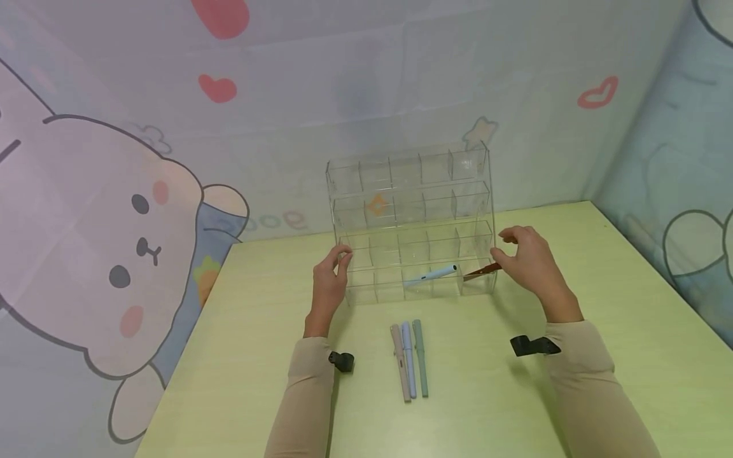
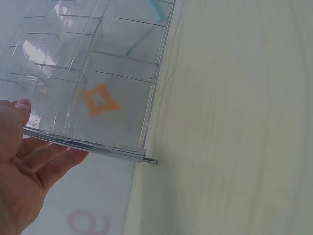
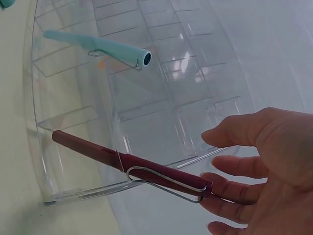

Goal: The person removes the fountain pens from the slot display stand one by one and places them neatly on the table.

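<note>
A clear multi-compartment pen organizer [image 1: 411,262] stands at the back of the table. My left hand [image 1: 329,283] grips its left side panel, thumb on the inner side and fingers outside, as the left wrist view shows. At the opposite side, my right hand [image 1: 529,267] has its fingers spread loosely beside the capped end of a dark red pen [image 3: 161,177]; a fingertip seems to touch it. That pen leans in the bottom row's rightmost compartment, cap end sticking out. A light blue pen [image 3: 98,46] lies tilted in the bottom row, to its left.
In front of the organizer, three capped pens lie side by side: a greyish-pink pen [image 1: 401,362], a lavender pen [image 1: 409,359] and a green pen [image 1: 420,358]. Behind the yellow-green table [image 1: 258,331] hangs a printed cloth [image 1: 321,76].
</note>
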`<action>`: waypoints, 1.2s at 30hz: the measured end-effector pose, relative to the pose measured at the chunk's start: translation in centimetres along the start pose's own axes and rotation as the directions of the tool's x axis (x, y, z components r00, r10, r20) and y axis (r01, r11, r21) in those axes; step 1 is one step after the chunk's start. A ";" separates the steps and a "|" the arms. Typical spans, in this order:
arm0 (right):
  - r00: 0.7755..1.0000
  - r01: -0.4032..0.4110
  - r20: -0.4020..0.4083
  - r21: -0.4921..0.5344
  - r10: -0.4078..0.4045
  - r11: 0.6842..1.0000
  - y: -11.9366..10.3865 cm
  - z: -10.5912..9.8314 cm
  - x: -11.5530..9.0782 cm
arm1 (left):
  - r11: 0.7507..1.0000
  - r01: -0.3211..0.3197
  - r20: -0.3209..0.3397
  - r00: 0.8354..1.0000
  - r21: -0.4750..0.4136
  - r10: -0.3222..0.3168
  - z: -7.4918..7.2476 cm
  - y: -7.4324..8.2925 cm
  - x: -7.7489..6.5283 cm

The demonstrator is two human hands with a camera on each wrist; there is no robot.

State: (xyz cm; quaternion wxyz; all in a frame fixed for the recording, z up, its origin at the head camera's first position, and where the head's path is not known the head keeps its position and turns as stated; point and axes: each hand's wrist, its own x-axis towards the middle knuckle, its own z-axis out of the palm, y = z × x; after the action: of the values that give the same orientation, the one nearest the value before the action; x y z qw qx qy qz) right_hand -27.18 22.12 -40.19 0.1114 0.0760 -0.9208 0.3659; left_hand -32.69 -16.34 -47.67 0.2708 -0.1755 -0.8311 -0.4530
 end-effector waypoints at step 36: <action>0.951 0.180 0.259 -0.016 -0.170 0.983 2.8 -0.1 0.4 | 1.000 0.020 0.016 1.000 -0.001 -0.020 -0.1 0.1 0.1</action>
State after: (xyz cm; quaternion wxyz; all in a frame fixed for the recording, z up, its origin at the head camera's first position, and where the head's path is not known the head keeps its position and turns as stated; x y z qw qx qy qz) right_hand -28.17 24.22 -41.89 0.0250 0.2019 -0.9241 0.3234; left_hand -32.69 -16.36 -47.55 0.2593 -0.1708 -0.8347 -0.4549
